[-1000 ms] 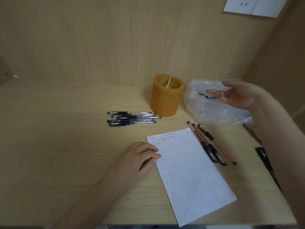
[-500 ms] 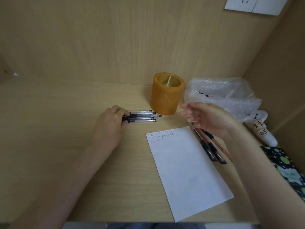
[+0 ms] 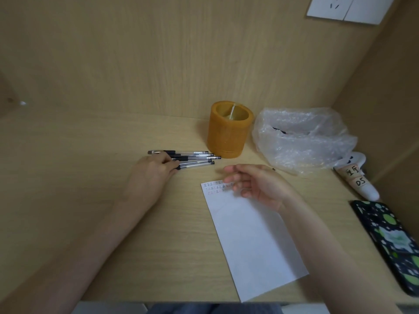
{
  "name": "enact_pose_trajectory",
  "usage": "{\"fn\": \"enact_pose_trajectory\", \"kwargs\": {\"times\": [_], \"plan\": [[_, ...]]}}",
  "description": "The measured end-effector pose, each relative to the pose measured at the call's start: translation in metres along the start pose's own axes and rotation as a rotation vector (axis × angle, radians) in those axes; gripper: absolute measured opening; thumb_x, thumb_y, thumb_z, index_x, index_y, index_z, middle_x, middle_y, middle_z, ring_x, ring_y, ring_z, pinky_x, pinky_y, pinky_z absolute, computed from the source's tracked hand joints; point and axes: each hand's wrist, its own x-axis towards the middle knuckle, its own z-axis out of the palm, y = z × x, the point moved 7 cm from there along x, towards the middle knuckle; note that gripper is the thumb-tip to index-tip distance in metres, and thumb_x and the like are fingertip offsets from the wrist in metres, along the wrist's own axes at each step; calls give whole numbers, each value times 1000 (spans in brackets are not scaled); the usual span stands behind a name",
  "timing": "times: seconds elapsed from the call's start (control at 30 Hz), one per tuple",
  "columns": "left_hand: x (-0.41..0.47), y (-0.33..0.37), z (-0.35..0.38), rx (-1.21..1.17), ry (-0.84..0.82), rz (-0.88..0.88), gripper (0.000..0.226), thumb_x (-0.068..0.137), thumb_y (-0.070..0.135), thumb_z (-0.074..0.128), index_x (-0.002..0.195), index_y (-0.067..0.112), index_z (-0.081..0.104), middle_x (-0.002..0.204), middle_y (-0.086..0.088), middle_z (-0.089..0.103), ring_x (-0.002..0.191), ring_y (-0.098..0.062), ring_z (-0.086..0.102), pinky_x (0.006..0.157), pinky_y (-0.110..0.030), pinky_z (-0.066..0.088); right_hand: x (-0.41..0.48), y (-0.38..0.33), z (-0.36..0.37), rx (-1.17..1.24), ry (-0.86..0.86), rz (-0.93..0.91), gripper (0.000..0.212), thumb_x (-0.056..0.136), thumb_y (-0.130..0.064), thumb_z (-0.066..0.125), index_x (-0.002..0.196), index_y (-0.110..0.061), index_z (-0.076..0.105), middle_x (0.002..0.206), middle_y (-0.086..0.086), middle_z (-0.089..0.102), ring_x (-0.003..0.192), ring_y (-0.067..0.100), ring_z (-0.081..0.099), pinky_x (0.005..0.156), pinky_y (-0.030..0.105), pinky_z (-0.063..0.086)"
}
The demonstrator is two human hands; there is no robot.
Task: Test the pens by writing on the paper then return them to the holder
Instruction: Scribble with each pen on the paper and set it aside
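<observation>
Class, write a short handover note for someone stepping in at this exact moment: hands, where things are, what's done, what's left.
Left hand: fingers curled over the near ends of the black pens, which lie left of the orange holder.
Right hand: open, empty, above the top of the paper.
Done: a few rows of test marks at the paper's top.
Left: test these pens, then put them in the holder.

holder: orange cylinder, stood upright | pens: clear barrels, black grips, lay side by side just left of holder | paper: white sheet, lay flat before holder, small writing at far edge
</observation>
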Motion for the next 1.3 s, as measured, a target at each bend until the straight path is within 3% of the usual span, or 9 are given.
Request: {"fn": "enact_pose_trajectory", "kwargs": {"times": [0.13, 0.23, 0.4, 0.53, 0.67, 0.83, 0.97, 1.1, 1.3], "plan": [[0, -1, 0, 38, -38, 12, 20, 83, 19, 55, 81, 8, 71, 80, -10, 69, 64, -29, 66, 55, -37, 54, -1, 3, 2, 19, 12, -3, 29, 101, -16, 40, 101, -7, 67, 74, 4, 73, 52, 10, 63, 43, 17, 42], [-3, 1, -2, 4, -23, -5, 11, 78, 12, 61, 82, 6, 69, 83, -11, 70, 74, -29, 67, 61, -35, 55, -1, 4, 4, 52, 27, -6, 28, 101, -14, 40, 101, -6, 67, 72, 4, 72, 51, 10, 62, 42, 17, 43], [-4, 8, -12, -3, 126, 47, 7, 79, 14, 64, 83, 9, 66, 101, -6, 69, 114, -26, 55, 91, -34, 39, -1, 8, 9, 84, 38, -9, 27, 100, -13, 42, 107, -2, 66, 70, 4, 72, 51, 10, 61, 43, 17, 43], [2, 27, -44, -247, 213, -52, 8, 81, 16, 66, 88, 13, 63, 87, 3, 68, 89, -19, 65, 84, -29, 42, -3, 10, 23, 146, -5, -34, 35, 93, -26, 58, 116, -1, 60, 75, 7, 70, 52, 11, 60, 44, 18, 43], [11, 65, -46, -703, 62, -175, 24, 88, 19, 59, 102, 34, 47, 93, 18, 55, 76, -3, 59, 71, -16, 46, -8, -14, 26, 111, 61, -248, 40, 76, -38, 67, 106, -12, 62, 71, 1, 61, 49, 11, 49, 43, 19, 36], [18, 81, -29, -689, -92, -143, 15, 95, 22, 46, 103, 13, 56, 81, 4, 63, 76, -10, 58, 74, -27, 45, -19, -45, 23, -31, 79, -459, 10, 87, -16, 66, 81, -12, 59, 57, -2, 53, 45, 12, 44, 41, 21, 33], [18, 86, -26, -610, -104, -146, 24, 95, 41, 40, 91, 26, 58, 67, 1, 62, 62, -16, 57, 61, -37, 44, -21, -51, 20, -36, 98, -542, 16, 91, -4, 59, 79, -8, 49, 53, -2, 55, 42, 12, 45, 39, 22, 33], [19, 82, -22, -768, -167, -167, 29, 87, 56, 42, 90, 35, 61, 77, -3, 66, 74, -24, 61, 73, -47, 49, -20, -47, 15, 0, 85, -533, 21, 91, -2, 58, 76, -12, 47, 52, -1, 54, 42, 12, 44, 39, 21, 33], [1, 61, -2, -660, -219, -296, 30, 77, 63, 52, 97, 41, 59, 45, 14, 45, 45, -1, 40, 51, -22, 28, -3, -30, -14, 320, 235, -436, 17, 89, -12, 51, 73, -14, 49, 48, -3, 44, 42, 14, 48, 39, 19, 33]]}}
